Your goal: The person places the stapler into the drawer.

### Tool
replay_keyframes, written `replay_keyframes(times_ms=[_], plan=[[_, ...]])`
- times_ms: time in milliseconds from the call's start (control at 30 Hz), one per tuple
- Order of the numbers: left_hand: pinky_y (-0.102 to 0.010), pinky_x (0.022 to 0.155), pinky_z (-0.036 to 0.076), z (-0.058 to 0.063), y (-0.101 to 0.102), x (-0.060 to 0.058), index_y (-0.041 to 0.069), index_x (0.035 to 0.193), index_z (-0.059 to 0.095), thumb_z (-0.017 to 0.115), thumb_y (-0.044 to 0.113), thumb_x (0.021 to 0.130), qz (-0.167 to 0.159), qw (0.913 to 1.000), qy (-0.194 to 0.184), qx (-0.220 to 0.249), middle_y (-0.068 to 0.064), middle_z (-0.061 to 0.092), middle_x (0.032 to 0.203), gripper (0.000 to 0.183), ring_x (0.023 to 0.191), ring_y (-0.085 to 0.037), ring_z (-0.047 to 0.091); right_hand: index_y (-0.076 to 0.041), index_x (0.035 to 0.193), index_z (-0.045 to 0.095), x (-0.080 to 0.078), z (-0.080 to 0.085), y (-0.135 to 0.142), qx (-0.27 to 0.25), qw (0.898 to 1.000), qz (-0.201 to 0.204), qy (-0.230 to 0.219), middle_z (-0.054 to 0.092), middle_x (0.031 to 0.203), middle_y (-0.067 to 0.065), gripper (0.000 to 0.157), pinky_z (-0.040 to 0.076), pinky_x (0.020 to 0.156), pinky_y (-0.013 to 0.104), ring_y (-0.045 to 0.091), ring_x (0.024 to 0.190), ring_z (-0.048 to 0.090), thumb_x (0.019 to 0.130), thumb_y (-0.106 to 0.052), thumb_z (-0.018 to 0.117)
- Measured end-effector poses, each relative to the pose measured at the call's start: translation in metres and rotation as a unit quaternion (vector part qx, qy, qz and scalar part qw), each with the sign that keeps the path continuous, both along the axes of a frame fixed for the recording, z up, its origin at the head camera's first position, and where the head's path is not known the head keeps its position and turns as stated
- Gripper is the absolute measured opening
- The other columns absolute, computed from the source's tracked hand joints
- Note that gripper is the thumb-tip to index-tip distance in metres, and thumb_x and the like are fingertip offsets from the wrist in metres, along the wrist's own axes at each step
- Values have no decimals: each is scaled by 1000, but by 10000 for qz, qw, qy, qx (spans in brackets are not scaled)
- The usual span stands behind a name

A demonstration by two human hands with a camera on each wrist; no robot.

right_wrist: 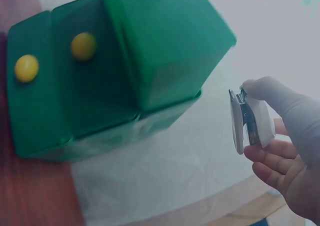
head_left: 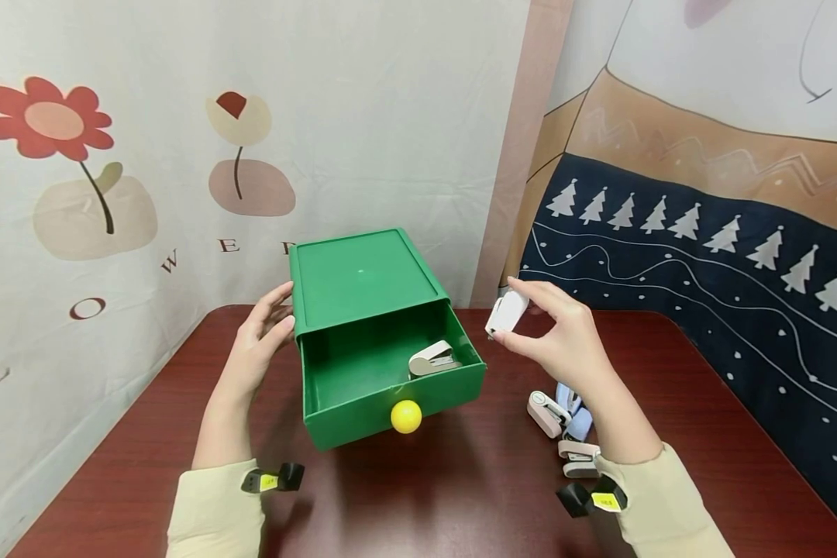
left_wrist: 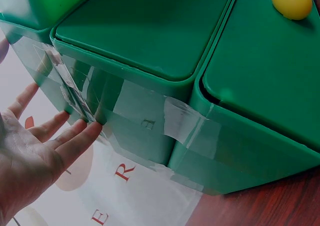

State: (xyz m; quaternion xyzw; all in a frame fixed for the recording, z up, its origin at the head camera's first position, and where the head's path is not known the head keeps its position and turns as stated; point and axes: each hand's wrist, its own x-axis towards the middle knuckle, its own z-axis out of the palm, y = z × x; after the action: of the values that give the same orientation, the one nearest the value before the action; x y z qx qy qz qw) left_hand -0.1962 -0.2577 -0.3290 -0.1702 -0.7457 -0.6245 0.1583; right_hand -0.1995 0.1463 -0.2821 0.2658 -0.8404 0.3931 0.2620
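Note:
A green drawer cabinet (head_left: 363, 275) stands on the table, its top drawer (head_left: 390, 403) pulled out by a yellow ball knob (head_left: 406, 417). Inside that drawer, near the front right, lies a white stapler (head_left: 432, 359). My right hand (head_left: 565, 333) pinches another white stapler (head_left: 507, 312) between thumb and fingers, in the air to the right of the drawer; the right wrist view shows this stapler (right_wrist: 251, 118) side-on. Against the cabinet's taped left side rest the spread, fairly straight fingertips of my left hand (left_wrist: 40, 151), which holds nothing.
On the dark red table (head_left: 474, 480), several staplers lie to the right under my right forearm, among them a pinkish-white one (head_left: 548, 415) and a blue one (head_left: 579, 425). Two closed drawers with yellow knobs (right_wrist: 26, 68) sit below the pulled-out one. Printed cloth (head_left: 390, 116) hangs behind.

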Motion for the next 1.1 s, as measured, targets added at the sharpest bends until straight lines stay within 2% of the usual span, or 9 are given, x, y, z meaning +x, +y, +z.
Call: replay_keyframes(times_ms=[167,400,567,800,1000,1100], plan=[[-20,88,42,-1,0,-1,13,149,36,46,14,101,-34,10000,24,42,-9,38,144,49,123,-15,43,-13,129,62,4,14,-12,-111,9995,278,47,60,122,2,62,47,76,26,16,98,54,71,-14,86],[-19,88,42,0,0,0,12,149,35,46,14,101,-30,10000,13,29,-8,37,144,49,123,-15,43,-12,127,63,9,25,-34,-388,9920,1202,-39,62,118,-1,61,49,77,26,13,95,56,71,-11,86],[-19,88,42,0,0,1,13,149,35,46,15,101,-19,10000,-8,-11,-9,37,145,49,124,-16,42,-10,127,63,10,28,-51,-489,9838,1719,-155,62,117,-2,62,49,81,33,13,95,57,70,-9,87],[-19,88,42,0,0,0,12,149,35,46,14,101,-52,10000,30,22,-9,37,145,49,123,-15,42,-7,125,63,9,26,-70,-321,9746,2144,-563,61,114,-3,60,46,69,33,27,91,54,70,-13,87],[-19,88,41,0,1,2,13,149,34,45,15,101,9,10000,-20,-70,-5,38,144,49,123,-14,43,-8,124,64,0,21,-77,76,9666,2360,-999,62,110,-5,58,48,76,34,17,93,55,71,-16,86],[-19,88,41,0,0,2,13,149,35,46,15,101,39,10000,-18,-60,-4,40,142,49,122,-13,44,-8,125,64,-4,20,-78,297,9582,2561,-1238,63,107,-5,58,49,81,38,15,94,57,72,-16,86]])
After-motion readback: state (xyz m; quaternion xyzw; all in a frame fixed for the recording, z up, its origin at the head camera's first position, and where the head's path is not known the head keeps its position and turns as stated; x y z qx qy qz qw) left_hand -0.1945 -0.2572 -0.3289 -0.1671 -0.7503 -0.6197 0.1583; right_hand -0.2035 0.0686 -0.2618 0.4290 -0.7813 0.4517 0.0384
